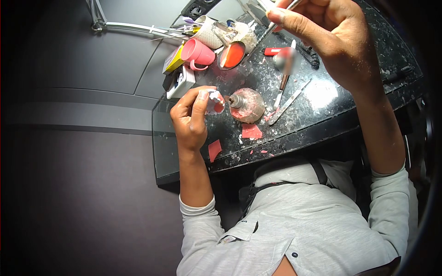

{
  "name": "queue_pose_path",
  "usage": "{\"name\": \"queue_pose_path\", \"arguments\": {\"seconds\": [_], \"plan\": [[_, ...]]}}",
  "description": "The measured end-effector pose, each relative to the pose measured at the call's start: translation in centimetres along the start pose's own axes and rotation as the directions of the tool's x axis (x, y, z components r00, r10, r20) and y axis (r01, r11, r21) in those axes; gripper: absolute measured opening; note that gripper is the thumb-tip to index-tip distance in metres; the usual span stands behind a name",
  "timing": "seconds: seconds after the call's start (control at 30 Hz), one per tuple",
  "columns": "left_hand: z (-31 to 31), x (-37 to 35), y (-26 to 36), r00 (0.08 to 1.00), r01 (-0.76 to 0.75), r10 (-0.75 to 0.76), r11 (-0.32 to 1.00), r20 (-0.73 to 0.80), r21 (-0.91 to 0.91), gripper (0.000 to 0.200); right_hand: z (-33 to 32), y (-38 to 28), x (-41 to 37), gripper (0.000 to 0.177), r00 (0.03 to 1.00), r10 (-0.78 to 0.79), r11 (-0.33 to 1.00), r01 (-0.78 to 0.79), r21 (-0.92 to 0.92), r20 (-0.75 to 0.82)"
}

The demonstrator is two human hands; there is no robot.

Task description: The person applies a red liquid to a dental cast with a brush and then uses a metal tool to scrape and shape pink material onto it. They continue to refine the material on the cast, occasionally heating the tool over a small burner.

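Observation:
My left hand (191,117) pinches a denture piece (215,102) with white teeth and pink wax, held just above the bench's left part. Beside it stands a round glass spirit burner (248,106), spattered with pink wax, its metal neck tilted toward the denture; I cannot make out a flame. High at the upper right, my right hand (338,39) is closed on a slim metal instrument (271,30) that slants down to the left. Its lower tip is near a dark-rimmed round dish (232,55) of orange-red material. Part of my right hand is cut off by the frame's top.
Pink wax sheets (252,131) lie before the burner. To its right are a metal spatula (290,102), a brown-handled knife (284,80) and a red lighter (273,51). Behind stand a pink mug (198,52), a white tool cup (208,32) and boxes (181,82). Scraps litter the black bench (184,170).

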State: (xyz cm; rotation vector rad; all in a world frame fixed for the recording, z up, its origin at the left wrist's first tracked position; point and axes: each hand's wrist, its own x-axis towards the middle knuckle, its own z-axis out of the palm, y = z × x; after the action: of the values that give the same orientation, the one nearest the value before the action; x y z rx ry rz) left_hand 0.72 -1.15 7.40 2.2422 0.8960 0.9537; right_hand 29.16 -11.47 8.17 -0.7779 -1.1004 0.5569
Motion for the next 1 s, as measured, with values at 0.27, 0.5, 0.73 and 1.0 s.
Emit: {"name": "queue_pose_path", "arguments": {"seconds": [0.27, 0.5, 0.73, 1.0], "plan": [[-0.6, -4.1, -1.0, 0.964, 0.196, -0.258, 0.849, -0.060, -0.491, 0.042, 0.3, -0.1, 0.1, 0.008, 1.000, 0.020, 0.998, -0.020, 0.061, 0.004], [0.0, -8.1, -1.1, 0.883, 0.284, -0.468, 0.494, 0.024, -0.822, 0.051, 0.5, 0.4, 0.3, 0.005, 1.000, 0.031, 0.999, -0.031, 0.023, -0.001], [0.1, -10.0, 1.5, 0.959, 0.179, -0.274, 0.389, 0.072, -0.904, 0.053, 0.8, 1.9, 0.5, 0.003, 0.999, -0.005, 0.999, 0.004, -0.032, -0.045], [0.3, -10.3, 2.8, 0.984, 0.073, -0.179, 0.411, -0.002, -0.909, 0.056, 0.8, 1.0, 0.4, 0.002, 0.999, 0.003, 0.998, -0.005, -0.059, -0.035]]}}
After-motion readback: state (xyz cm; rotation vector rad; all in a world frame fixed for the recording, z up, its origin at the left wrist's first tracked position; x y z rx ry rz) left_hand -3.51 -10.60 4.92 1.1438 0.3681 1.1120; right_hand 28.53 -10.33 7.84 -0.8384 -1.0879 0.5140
